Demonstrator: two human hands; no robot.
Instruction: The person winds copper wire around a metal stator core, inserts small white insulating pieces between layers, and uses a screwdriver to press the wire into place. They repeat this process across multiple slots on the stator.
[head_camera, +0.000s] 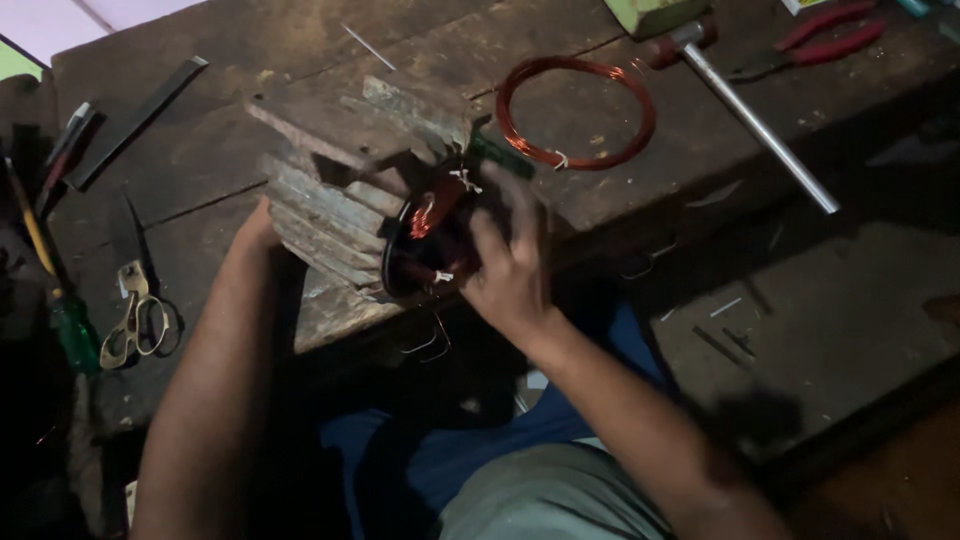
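left hand (258, 228) braces finned motor housing (340, 200); right hand (508, 268), fingers spread, touches its windings (428, 215)

Grey finned metal motor housing (340, 190) on dark wooden table (200, 150); copper wire coil (575, 112) behind-right of it; brass-handled scissors (135, 315) left, near table edge.

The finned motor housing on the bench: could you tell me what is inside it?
Inside the finned motor housing, copper windings with white ties show. The right hand covers part of the opening; deeper inside is too dark.
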